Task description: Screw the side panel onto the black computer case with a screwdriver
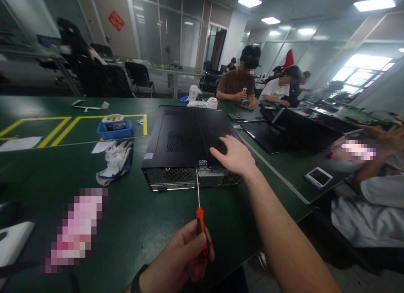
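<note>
A black desktop computer case lies on its side on the green table, its rear panel facing me. My left hand is closed around the orange handle of a screwdriver. The screwdriver's long shaft points away from me, and its tip meets the upper middle of the rear panel. My right hand rests on the right part of the case's top with the fingers spread. Whether the tip sits in a screw is too small to tell.
Left of the case are work gloves and a blue tray holding small parts. A white device stands behind the case. On the right are a dark panel, an opened case and a phone. Co-workers sit beyond and at right.
</note>
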`<state>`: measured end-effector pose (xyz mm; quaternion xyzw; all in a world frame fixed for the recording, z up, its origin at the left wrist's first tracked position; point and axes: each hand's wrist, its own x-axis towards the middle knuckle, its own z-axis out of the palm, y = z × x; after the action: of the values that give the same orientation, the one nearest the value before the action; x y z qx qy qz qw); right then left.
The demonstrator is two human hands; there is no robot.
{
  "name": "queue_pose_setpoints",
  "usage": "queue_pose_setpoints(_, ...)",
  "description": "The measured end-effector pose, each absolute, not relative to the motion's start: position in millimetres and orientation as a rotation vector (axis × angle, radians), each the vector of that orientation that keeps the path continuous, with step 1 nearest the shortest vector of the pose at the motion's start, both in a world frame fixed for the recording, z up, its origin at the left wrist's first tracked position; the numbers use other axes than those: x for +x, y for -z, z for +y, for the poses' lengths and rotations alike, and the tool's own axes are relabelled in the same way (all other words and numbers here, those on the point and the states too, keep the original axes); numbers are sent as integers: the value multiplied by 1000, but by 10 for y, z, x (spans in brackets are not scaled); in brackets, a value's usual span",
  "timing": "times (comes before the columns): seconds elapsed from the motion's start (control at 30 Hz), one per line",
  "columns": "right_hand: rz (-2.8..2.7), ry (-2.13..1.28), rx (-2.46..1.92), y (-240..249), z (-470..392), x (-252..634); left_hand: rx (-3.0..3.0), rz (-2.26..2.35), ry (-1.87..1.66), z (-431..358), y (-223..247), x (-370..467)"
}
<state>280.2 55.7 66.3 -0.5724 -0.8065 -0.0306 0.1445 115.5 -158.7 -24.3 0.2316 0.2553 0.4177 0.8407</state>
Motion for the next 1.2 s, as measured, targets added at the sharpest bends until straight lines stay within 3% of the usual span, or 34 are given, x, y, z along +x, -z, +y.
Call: queue_pose_setpoints(1.2, -2324, 83, -1640, -665, 551, 2796, 530, 551, -890, -1583, 240, 1165)
